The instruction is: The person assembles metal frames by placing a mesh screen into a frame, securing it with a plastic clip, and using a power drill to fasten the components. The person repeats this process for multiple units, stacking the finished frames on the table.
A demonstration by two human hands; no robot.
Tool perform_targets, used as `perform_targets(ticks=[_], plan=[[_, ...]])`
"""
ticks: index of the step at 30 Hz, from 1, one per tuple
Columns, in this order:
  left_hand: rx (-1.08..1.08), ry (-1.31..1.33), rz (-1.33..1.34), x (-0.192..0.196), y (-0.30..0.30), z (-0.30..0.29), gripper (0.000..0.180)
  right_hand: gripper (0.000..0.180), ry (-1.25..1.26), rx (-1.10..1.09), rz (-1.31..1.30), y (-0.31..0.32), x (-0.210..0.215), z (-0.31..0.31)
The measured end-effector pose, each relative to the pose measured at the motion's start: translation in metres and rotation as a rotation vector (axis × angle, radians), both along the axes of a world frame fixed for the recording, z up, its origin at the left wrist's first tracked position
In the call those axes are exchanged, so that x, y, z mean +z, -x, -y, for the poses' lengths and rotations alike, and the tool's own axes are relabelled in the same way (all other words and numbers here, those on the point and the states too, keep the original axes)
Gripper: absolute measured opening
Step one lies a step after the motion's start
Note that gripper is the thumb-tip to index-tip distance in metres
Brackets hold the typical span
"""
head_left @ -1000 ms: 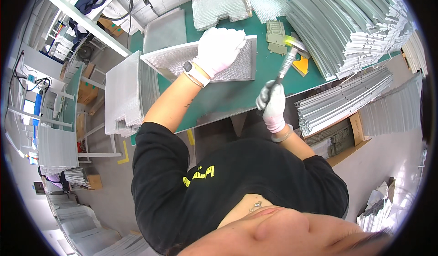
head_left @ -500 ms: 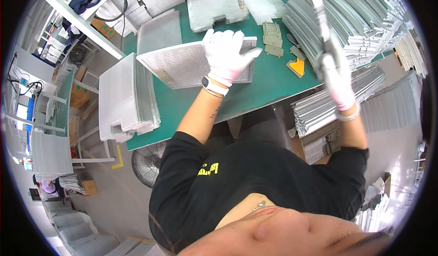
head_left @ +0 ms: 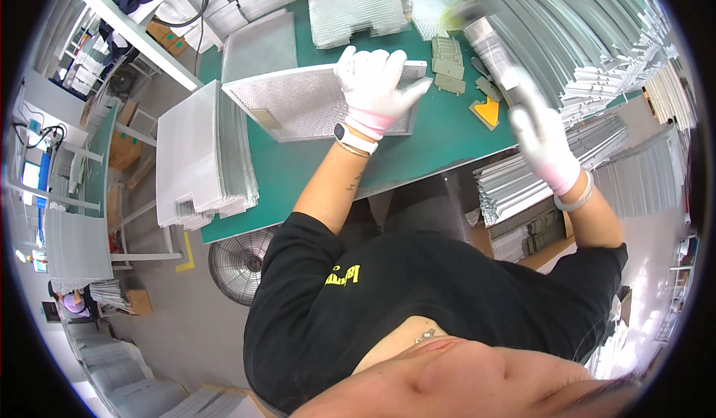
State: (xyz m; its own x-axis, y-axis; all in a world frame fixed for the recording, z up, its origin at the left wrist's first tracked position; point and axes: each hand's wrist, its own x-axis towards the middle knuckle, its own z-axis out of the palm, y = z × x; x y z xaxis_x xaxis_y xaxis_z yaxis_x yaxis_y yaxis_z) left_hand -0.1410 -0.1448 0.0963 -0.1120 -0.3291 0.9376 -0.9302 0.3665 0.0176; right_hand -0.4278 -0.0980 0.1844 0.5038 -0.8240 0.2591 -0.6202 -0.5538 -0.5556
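Note:
My gloved left hand (head_left: 375,86) grips the top edge of a metal-framed mesh panel (head_left: 298,99) that stands tilted on the green table (head_left: 287,187). The fingers lie over the frame's far side and the thumb points right. In my gloved right hand (head_left: 548,142) is a hammer (head_left: 488,45), held by its handle to the right of the panel. Its yellowish head is smeared by motion and hangs in the air, apart from the panel. An orange-yellow piece (head_left: 486,112) and several grey-green plastic parts (head_left: 447,64) lie between the panel and my right hand.
A stack of mesh sheets (head_left: 190,153) stands at the table's left edge. More mesh sheets (head_left: 354,8) lie at the back. Long metal frame strips (head_left: 582,23) are piled at the right, with more strips (head_left: 552,157) below. A floor fan (head_left: 242,265) stands beneath the table.
My right hand has swung the hammer so its head moved left and slightly down, toward the panel. My left hand and the panel have barely moved.

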Motion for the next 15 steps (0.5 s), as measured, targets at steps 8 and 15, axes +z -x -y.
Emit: perform_targets(ticks=[8, 15], plan=[[0.021, 0.003, -0.080, 0.008, 0.009, -0.014, 0.042, 0.056, -0.077, -0.085, -0.236, 0.002, -0.174, 0.043], [0.062, -0.081, -0.122, 0.018, 0.018, -0.025, 0.025, 0.063, 0.643, 0.033, 0.539, -0.111, -0.011, 0.139]])
